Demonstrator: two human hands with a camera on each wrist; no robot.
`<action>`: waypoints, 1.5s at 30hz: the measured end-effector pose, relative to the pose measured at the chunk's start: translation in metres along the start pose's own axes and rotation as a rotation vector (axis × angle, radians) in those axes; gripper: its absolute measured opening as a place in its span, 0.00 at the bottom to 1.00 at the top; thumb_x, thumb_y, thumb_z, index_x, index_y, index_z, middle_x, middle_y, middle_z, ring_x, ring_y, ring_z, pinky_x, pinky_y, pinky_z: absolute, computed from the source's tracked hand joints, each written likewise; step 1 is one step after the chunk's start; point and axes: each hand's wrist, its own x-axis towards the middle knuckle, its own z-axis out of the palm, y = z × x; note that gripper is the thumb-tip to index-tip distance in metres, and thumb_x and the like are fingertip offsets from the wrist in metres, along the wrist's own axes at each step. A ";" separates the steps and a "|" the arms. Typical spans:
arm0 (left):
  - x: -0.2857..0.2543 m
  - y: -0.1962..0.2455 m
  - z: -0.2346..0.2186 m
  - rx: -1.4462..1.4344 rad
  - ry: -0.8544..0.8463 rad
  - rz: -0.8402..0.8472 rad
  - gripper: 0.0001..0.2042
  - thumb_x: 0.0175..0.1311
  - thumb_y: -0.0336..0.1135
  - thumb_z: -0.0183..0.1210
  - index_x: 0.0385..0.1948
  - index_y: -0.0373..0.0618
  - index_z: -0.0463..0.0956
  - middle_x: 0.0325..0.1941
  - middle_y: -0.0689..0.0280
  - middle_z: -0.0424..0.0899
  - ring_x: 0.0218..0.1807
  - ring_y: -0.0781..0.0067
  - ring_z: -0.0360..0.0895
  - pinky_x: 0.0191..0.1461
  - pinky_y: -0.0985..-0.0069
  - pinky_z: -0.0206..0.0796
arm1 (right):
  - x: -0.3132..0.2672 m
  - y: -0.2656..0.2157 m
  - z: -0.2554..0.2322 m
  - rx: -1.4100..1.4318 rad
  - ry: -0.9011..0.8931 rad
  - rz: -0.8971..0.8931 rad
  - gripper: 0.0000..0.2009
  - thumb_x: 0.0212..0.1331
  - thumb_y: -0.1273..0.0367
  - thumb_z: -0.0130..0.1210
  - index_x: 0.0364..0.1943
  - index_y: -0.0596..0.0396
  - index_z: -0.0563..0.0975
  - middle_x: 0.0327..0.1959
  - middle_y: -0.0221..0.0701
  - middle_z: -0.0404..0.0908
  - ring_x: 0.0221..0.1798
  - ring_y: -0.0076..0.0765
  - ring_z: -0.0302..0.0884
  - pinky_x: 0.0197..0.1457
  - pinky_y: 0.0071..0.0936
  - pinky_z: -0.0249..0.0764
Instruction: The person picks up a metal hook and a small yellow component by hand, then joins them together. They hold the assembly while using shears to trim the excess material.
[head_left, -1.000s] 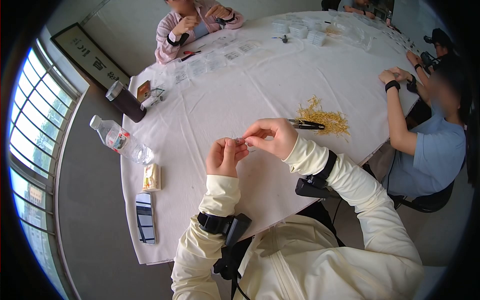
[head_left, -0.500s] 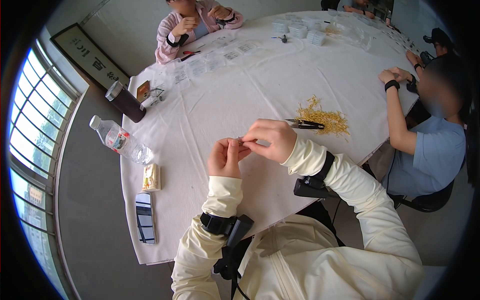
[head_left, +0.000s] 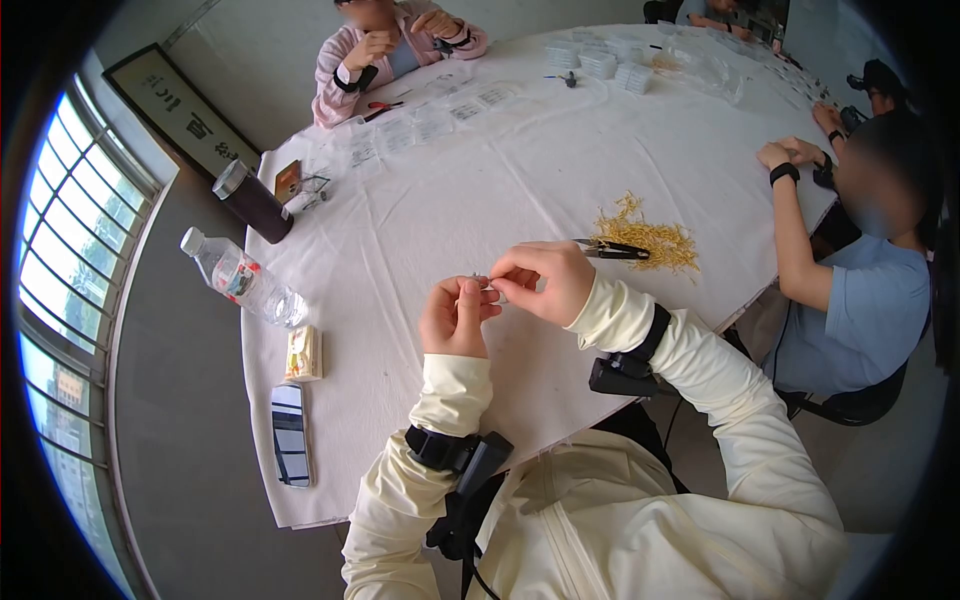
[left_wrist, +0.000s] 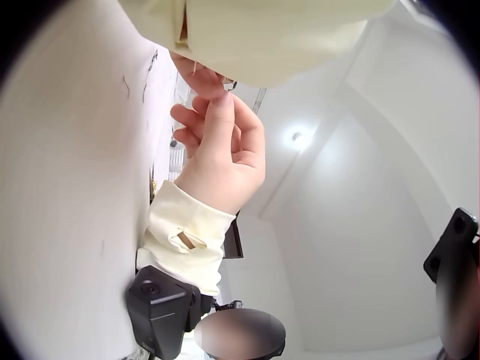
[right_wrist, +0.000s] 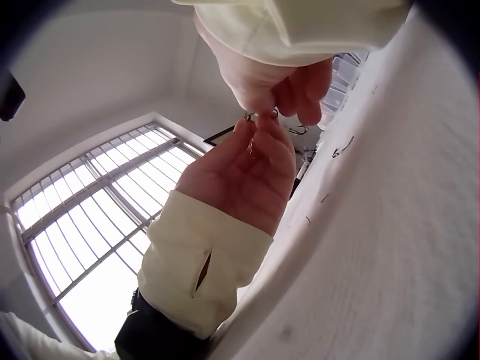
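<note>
Left hand (head_left: 454,318) and right hand (head_left: 546,283): fingertips meeting, both pinching a small metal hook piece (right_wrist: 261,114), held above the white-covered table (head_left: 420,220). Black snips (head_left: 618,249): on the cloth, beside a yellow pile (head_left: 655,238).

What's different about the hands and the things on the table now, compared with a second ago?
The left hand has shifted slightly to the person's right, toward the right hand, which has barely moved overall. Both still pinch at a small metal piece; no grasp or release can be made out. The black snips, yellow pile, plastic bottle and phone stayed put.
</note>
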 end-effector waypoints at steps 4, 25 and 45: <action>0.000 -0.001 -0.001 -0.004 -0.038 0.011 0.11 0.71 0.36 0.50 0.39 0.36 0.71 0.38 0.62 0.78 0.40 0.73 0.77 0.47 0.76 0.71 | -0.001 0.003 0.003 0.458 -0.062 0.291 0.04 0.59 0.76 0.55 0.35 0.61 0.78 0.33 0.34 0.84 0.36 0.25 0.82 0.39 0.21 0.79; -0.002 0.003 0.003 0.108 -0.035 0.101 0.10 0.71 0.36 0.50 0.38 0.36 0.70 0.36 0.62 0.79 0.37 0.76 0.77 0.45 0.78 0.72 | -0.002 0.019 0.007 0.878 -0.111 0.574 0.07 0.59 0.73 0.57 0.40 0.59 0.77 0.38 0.29 0.81 0.42 0.24 0.78 0.46 0.22 0.75; -0.004 0.003 0.000 0.259 -0.017 0.144 0.08 0.71 0.35 0.49 0.36 0.39 0.70 0.28 0.68 0.74 0.28 0.82 0.70 0.33 0.82 0.66 | -0.004 0.014 0.007 0.669 -0.242 0.500 0.06 0.62 0.72 0.55 0.36 0.63 0.76 0.31 0.31 0.80 0.30 0.24 0.77 0.35 0.21 0.75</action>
